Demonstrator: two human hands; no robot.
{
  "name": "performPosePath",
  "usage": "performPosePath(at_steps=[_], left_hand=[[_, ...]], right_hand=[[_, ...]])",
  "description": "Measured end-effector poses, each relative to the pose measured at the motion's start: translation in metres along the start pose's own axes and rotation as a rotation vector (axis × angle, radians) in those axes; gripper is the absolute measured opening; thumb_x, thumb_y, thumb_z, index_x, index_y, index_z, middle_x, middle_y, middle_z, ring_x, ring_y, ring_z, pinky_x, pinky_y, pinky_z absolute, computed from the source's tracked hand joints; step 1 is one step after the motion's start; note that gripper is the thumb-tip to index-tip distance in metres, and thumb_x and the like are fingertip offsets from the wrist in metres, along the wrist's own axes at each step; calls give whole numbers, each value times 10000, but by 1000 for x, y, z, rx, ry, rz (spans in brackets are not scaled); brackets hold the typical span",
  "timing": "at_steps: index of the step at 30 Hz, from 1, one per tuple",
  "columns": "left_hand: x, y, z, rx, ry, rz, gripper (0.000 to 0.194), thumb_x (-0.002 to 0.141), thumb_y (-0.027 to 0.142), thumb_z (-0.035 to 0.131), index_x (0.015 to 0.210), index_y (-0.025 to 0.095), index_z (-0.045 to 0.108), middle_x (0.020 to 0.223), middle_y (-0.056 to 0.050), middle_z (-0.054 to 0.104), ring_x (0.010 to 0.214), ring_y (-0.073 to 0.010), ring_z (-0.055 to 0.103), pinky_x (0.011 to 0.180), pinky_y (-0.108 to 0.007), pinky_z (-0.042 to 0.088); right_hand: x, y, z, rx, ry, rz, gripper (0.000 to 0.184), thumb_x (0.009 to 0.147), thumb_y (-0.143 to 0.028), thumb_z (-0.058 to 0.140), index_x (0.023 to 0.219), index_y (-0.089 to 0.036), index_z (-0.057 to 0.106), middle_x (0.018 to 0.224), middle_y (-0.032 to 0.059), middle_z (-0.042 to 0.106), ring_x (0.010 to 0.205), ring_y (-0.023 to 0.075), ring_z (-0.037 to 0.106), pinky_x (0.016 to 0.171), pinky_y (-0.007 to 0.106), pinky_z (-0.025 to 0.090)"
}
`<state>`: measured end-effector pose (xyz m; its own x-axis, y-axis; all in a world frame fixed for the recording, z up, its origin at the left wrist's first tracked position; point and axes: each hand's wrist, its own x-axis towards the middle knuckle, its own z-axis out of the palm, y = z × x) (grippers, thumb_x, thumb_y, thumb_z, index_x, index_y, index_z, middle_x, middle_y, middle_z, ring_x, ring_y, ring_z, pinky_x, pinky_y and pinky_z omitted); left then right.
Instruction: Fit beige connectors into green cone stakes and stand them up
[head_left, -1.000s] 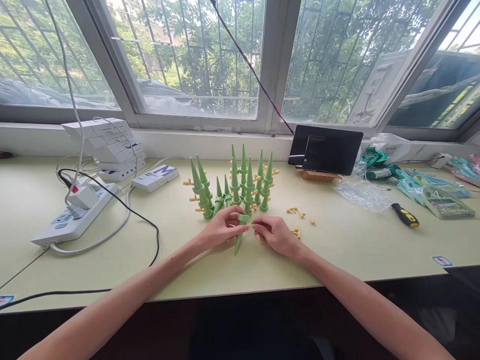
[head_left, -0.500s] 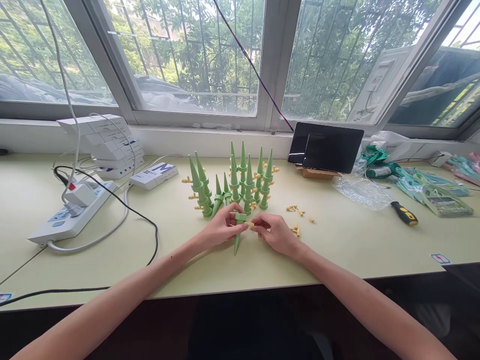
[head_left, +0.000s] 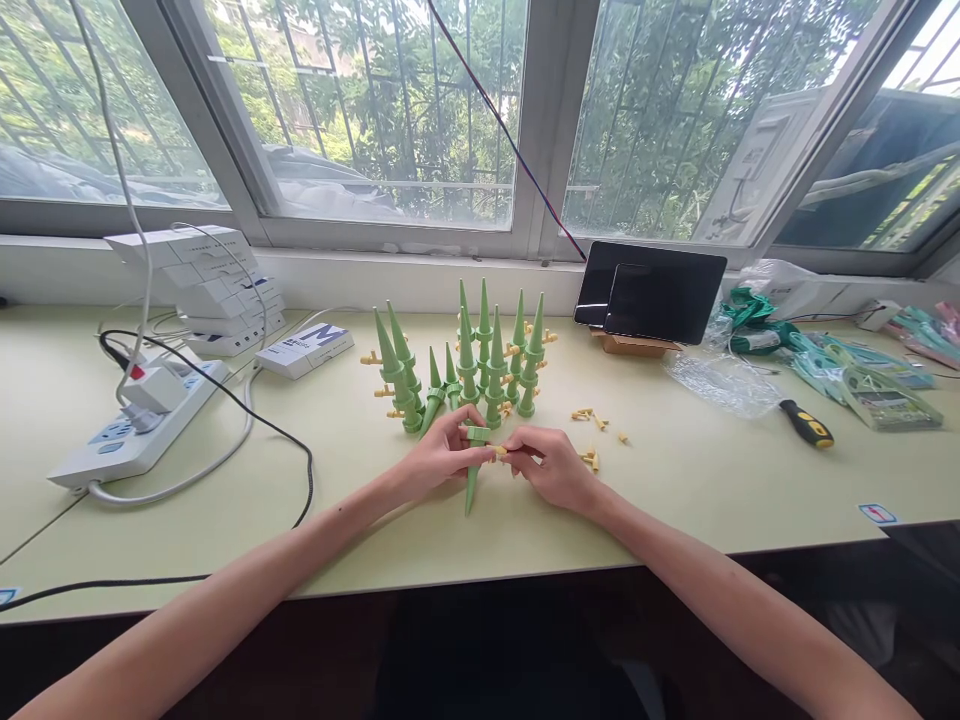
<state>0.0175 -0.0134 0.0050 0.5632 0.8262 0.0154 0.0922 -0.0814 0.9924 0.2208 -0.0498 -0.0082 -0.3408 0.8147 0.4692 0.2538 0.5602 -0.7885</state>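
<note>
My left hand [head_left: 442, 450] is closed around a green plant watering spike [head_left: 471, 490], its pointed end slanting down toward the table's front. My right hand [head_left: 547, 465] pinches a small yellow valve [head_left: 498, 452] against the side of that spike, just below its collar. Whether the valve sits inside the spike is hidden by the fingers. Behind my hands stand several stacked green spikes [head_left: 493, 380], with yellow valves sticking out of their sides. Two more spikes [head_left: 433, 395] lean among them. Loose yellow valves [head_left: 592, 460] lie to the right of my right hand.
On the left are a white power strip [head_left: 142, 425], stacked white boxes [head_left: 217, 290] and a black cable [head_left: 300, 455]. A tablet [head_left: 660, 290] leans at the back. Clear plastic wrap [head_left: 724, 385], a screwdriver [head_left: 807, 424] and teal packets [head_left: 832, 365] lie on the right.
The view has shifted slightly. My hands keep nearly the same hold on the spike and valve, and the spike's tip hangs a touch lower.
</note>
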Motion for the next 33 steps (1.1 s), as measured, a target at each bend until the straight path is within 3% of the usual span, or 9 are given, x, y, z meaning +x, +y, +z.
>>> performPosePath(at_steps=[6,14,20,24,30,33], left_hand=[[1,-1,-1,-156,-37,-50,369,785,329,758,913,225,428,618,40,601,469,-55,369,422,-161,245],[1,8,0,-341,-125,-113,345,768,236,771,905,206,455,714,8,630,612,-91,543,495,-180,306],[0,7,1,-308,-77,-103,380,754,254,784,909,220,439,699,16,625,583,-92,534,472,-190,264],[1,6,0,-234,-42,-108,408,751,298,791,905,235,419,560,73,506,482,-73,431,427,-179,210],[1,5,0,-180,-18,-99,420,746,331,793,907,237,416,517,96,451,447,-58,358,420,-168,239],[1,4,1,-162,-14,-95,425,747,339,790,917,235,416,538,88,475,443,-56,359,418,-168,243]], right_hand=[[-1,2,0,-86,21,-133,189,921,-150,516,745,-185,577,746,30,613,649,132,566,602,258,478],[0,6,3,-124,88,-320,183,939,-120,495,831,-202,618,851,52,633,708,132,593,636,265,508],[-1,9,5,-126,93,-252,183,954,-165,487,800,-202,578,811,41,631,664,131,586,619,270,501],[-2,10,7,-103,100,-169,159,942,-197,529,786,-199,559,747,24,630,611,127,566,605,268,484],[-2,7,6,-148,84,-89,167,939,-235,544,785,-186,589,625,-10,583,551,117,512,570,248,434],[-2,6,5,-188,59,-74,203,955,-266,526,794,-179,614,659,8,615,570,121,515,569,249,420]])
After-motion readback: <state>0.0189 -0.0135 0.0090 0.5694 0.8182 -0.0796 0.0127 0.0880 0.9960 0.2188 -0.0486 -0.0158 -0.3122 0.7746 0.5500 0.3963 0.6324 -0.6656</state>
